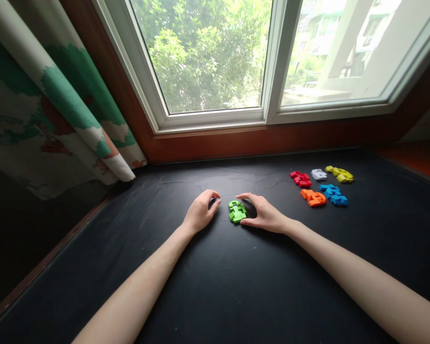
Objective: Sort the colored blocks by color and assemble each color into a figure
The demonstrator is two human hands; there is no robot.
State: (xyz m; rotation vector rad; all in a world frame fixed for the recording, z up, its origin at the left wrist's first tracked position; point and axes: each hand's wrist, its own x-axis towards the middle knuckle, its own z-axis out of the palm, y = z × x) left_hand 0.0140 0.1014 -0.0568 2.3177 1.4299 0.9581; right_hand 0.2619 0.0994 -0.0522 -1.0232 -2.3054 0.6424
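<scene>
A small green plastic piece with blocky, notched edges [237, 212] lies flat on the black tabletop [215, 282], between my two hands. My right hand [263, 213] curves around its right side, thumb and fingers apart, with the thumb tip close to the piece's lower right edge; whether it touches I cannot tell. On the other side, a short gap away, is my left hand [201, 209]. Its fingers are bent and its thumb stands apart from them, with nothing between.
Off to the right lie similar pieces: red [301, 179], white [318, 174], yellow [340, 174], orange [313, 198] and blue [334, 195]. A window [208, 120] borders the table's far side. A patterned curtain [71, 105] hangs at the left.
</scene>
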